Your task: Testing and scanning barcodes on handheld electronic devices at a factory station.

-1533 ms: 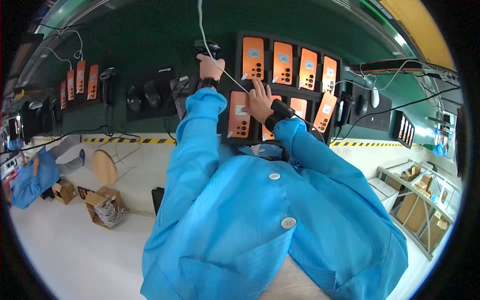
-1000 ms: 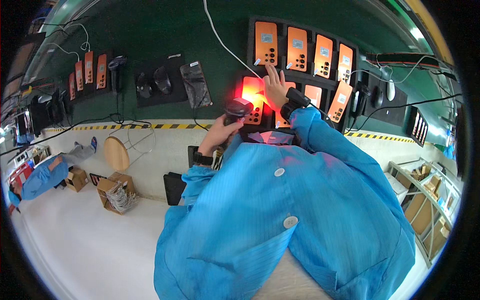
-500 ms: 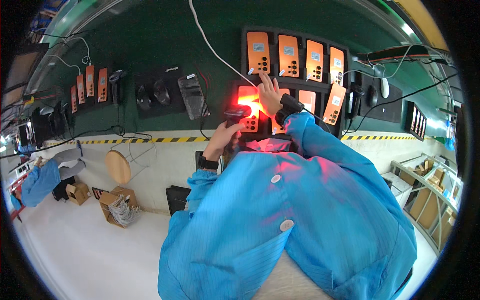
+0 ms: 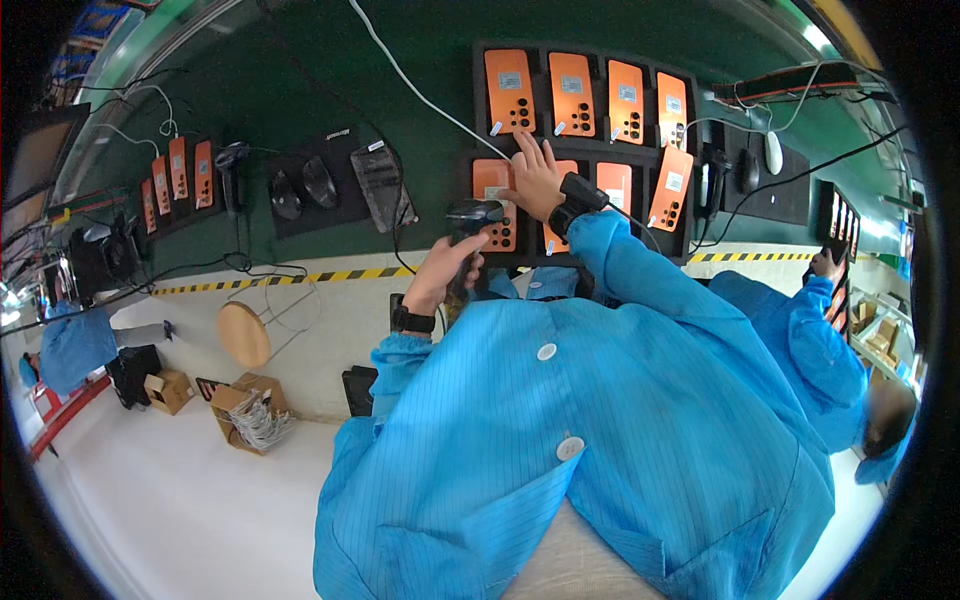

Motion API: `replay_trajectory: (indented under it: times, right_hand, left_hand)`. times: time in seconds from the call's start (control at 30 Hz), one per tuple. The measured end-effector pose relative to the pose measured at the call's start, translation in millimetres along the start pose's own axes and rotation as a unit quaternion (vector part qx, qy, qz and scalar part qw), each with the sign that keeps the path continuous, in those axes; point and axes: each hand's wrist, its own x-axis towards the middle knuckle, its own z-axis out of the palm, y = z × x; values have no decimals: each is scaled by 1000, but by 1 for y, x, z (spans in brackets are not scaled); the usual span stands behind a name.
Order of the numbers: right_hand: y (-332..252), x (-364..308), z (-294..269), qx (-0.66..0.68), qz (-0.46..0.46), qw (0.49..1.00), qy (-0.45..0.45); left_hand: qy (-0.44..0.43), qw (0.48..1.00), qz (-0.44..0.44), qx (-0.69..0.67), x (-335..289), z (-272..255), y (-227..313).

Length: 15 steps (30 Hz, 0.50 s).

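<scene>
Orange phones, eight of them, fill a black tray right of the frame's upper middle, four in an upper row and four in a lower one; the lower row's rightmost phone is tilted. The tray's near edge sits close to the table's front edge, marked by yellow-and-black tape, and the person's blue jacket comes right up to it. To the tray's left, a stretch of green tabletop gives the hands sideways room, crossed by one white cable running down to the right hand.

The left hand has its fingers wrapped round a dark handheld scanner, whose head overlaps the lower-left phone; whether they touch is unclear. The right hand is spread with nothing gripped, fingers toward the upper row and thumb over that same lower-left phone.

At left, one black mat bears two black mice beside one dark slab-shaped device. Four more orange phones stand farther left. Two other people show, one in blue at the left edge, one at right.
</scene>
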Motion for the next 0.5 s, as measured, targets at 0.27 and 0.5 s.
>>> replay_trajectory:
  times: [0.27, 0.5]
  right_hand:
    - [-14, -11, -2, 74, -18, 996, 37]
    - [-32, -22, 19, 81, 11, 996, 34]
  left_hand:
    - [266, 925, 208, 172, 28, -10, 15]
    - [329, 837, 278, 337, 88, -36, 34]
